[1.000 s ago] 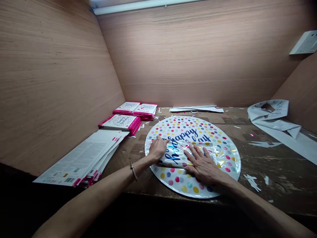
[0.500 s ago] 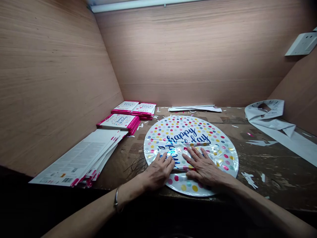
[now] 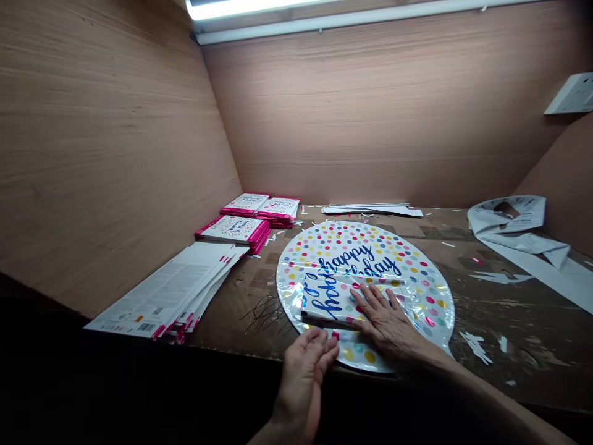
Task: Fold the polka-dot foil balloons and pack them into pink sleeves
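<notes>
A round white foil balloon (image 3: 430, 296) with coloured dots and blue lettering lies flat at the table's front edge. On top of it rests a smaller folded foil piece (image 3: 345, 303) with the same print. My right hand (image 3: 382, 318) lies flat on the folded piece, its fingers spread. Just in front of that piece, at the balloon's lower left rim, my left hand (image 3: 308, 358) is closed, fingertips together; what it pinches, if anything, is too small to make out.
Pink-edged card packs (image 3: 234, 228) stand stacked at the back left, with a fan of white cards (image 3: 162, 290) in front. White strips (image 3: 373, 210) lie at the back, a crumpled white band (image 3: 514, 232) at right. Thin dark strands (image 3: 264, 312) and paper scraps (image 3: 475, 347) lie beside the balloon.
My left hand has come off the folded foil and moved down to the balloon's front edge, its fingers closing. My right hand stays on the foil. The camera view has shifted slightly.
</notes>
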### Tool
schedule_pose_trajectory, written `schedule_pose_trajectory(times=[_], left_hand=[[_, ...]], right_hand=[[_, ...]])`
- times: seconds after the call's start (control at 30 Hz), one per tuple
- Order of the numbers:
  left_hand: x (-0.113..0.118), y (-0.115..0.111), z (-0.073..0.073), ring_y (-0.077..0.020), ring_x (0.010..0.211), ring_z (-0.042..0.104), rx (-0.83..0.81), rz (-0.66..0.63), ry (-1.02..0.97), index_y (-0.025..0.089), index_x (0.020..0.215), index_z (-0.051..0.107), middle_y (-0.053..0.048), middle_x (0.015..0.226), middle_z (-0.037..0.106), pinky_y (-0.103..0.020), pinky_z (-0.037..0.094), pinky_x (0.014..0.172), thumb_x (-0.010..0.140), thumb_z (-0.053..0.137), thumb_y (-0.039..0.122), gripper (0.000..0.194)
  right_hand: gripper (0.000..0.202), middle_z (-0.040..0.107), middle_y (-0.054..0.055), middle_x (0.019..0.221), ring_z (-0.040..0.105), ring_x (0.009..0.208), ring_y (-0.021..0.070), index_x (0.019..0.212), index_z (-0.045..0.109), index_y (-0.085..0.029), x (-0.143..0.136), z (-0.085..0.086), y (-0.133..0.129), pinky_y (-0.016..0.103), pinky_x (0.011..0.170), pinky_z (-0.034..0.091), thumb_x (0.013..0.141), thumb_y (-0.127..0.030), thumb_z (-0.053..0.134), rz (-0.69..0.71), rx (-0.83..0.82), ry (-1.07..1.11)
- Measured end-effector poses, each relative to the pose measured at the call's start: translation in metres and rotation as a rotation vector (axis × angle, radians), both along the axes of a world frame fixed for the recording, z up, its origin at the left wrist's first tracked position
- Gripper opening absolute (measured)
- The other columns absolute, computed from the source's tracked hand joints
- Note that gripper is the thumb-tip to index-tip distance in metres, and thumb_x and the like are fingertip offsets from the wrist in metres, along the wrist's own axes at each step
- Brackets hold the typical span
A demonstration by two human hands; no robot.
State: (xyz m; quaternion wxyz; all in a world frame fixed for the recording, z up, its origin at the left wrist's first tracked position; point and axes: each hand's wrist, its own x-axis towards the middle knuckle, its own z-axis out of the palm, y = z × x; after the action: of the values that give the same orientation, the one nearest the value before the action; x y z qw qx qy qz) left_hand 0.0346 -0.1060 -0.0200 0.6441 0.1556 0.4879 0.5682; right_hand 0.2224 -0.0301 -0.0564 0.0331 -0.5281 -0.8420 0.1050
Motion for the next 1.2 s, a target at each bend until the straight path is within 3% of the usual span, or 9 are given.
schedule_pose_trajectory(times=[0.13, 0.37, 0.47, 0.6, 0.67, 0.77, 0.97, 1.1, 1.2], left_hand=[[0.025, 0.022, -0.002, -0.0231, 0.082, 0.065, -0.007, -0.023, -0.171, 0.009, 0.080, 0.055, -0.013, 0.083, 0.066, -0.034, 0.052, 0.076, 0.070, 0.067, 0.013, 0.016], [0.031, 0.072, -0.006, -0.0195, 0.067, 0.065, 0.077, 0.124, 0.075, 0.011, 0.077, 0.058, -0.005, 0.071, 0.066, -0.032, 0.052, 0.066, 0.065, 0.062, 0.007, 0.013], [0.014, 0.085, 0.023, -0.0196, 0.070, 0.065, 0.464, -0.059, 0.396, 0.011, 0.068, 0.061, -0.004, 0.068, 0.066, -0.030, 0.052, 0.068, 0.073, 0.060, 0.017, 0.008], [-0.012, 0.096, 0.078, -0.0232, 0.089, 0.064, 1.041, -0.407, 0.873, 0.014, 0.081, 0.068, -0.007, 0.087, 0.070, -0.035, 0.049, 0.084, 0.077, 0.059, 0.022, 0.013], [-0.023, 0.097, 0.090, -0.0244, 0.106, 0.057, 1.370, -0.560, 1.113, 0.013, 0.099, 0.065, -0.012, 0.108, 0.064, -0.040, 0.040, 0.097, 0.081, 0.054, 0.018, 0.021], [-0.036, 0.093, 0.071, -0.0245, 0.120, 0.045, 1.675, -0.725, 1.454, 0.013, 0.114, 0.055, -0.016, 0.120, 0.056, -0.046, 0.031, 0.103, 0.089, 0.039, 0.013, 0.030], [-0.049, 0.081, -0.006, -0.0257, 0.124, 0.040, 1.407, -1.085, 1.411, 0.012, 0.126, 0.044, -0.018, 0.131, 0.046, -0.042, 0.024, 0.107, 0.086, 0.047, 0.024, 0.042], [-0.046, 0.086, -0.007, -0.0255, 0.115, 0.048, 0.983, -1.152, 1.035, 0.016, 0.106, 0.060, -0.011, 0.122, 0.055, -0.038, 0.027, 0.105, 0.078, 0.058, 0.025, 0.030], [-0.039, 0.104, 0.002, -0.0226, 0.086, 0.061, 0.446, -0.982, 0.787, 0.014, 0.074, 0.064, -0.004, 0.083, 0.068, -0.030, 0.046, 0.082, 0.073, 0.062, 0.034, 0.020]], right_hand=[[0.062, 0.016, 0.008, 0.147, 0.009, 0.136, 0.0271, 0.141, 0.024, -0.026, -0.004, 0.000, -0.007, 0.055, 0.107, 0.008, 0.088, -0.059, 0.021, -0.005, -0.018, 0.018], [0.065, 0.030, 0.011, 0.143, 0.025, 0.132, 0.0284, 0.141, 0.024, -0.021, 0.010, 0.020, -0.003, 0.052, 0.105, 0.024, 0.086, -0.054, 0.036, -0.095, -0.001, 0.348], [0.086, 0.028, 0.012, 0.144, 0.027, 0.131, 0.0295, 0.144, 0.012, -0.020, 0.028, 0.067, 0.024, 0.048, 0.103, 0.031, 0.077, -0.054, 0.054, -0.185, 0.193, 0.636], [0.089, 0.035, 0.008, 0.142, 0.034, 0.128, 0.0277, 0.143, 0.012, -0.027, 0.040, 0.124, 0.054, 0.046, 0.101, 0.034, 0.074, -0.046, 0.063, 0.048, 0.292, 0.793], [0.063, 0.043, 0.005, 0.136, 0.037, 0.126, 0.0247, 0.138, 0.030, -0.030, 0.038, 0.128, 0.057, 0.045, 0.103, 0.032, 0.081, -0.043, 0.055, 0.244, 0.305, 0.764], [0.043, 0.050, 0.003, 0.131, 0.033, 0.129, 0.0256, 0.124, 0.052, -0.031, 0.031, 0.100, 0.049, 0.050, 0.108, 0.017, 0.085, -0.048, 0.048, 0.539, 0.274, 0.540], [0.048, 0.043, 0.008, 0.136, 0.035, 0.127, 0.0249, 0.131, 0.045, -0.026, 0.025, 0.027, 0.022, 0.049, 0.107, 0.021, 0.088, -0.047, 0.038, 0.610, -0.095, 0.367], [0.047, 0.048, 0.008, 0.132, 0.040, 0.123, 0.0275, 0.124, 0.053, -0.025, 0.024, 0.017, 0.017, 0.047, 0.104, 0.026, 0.083, -0.048, 0.048, 0.496, -0.235, 0.475], [0.044, 0.068, 0.006, 0.085, 0.062, 0.082, 0.0232, 0.088, 0.069, -0.017, 0.018, 0.017, 0.021, 0.036, 0.075, 0.048, 0.084, -0.050, 0.040, 0.120, -0.365, 0.623]])
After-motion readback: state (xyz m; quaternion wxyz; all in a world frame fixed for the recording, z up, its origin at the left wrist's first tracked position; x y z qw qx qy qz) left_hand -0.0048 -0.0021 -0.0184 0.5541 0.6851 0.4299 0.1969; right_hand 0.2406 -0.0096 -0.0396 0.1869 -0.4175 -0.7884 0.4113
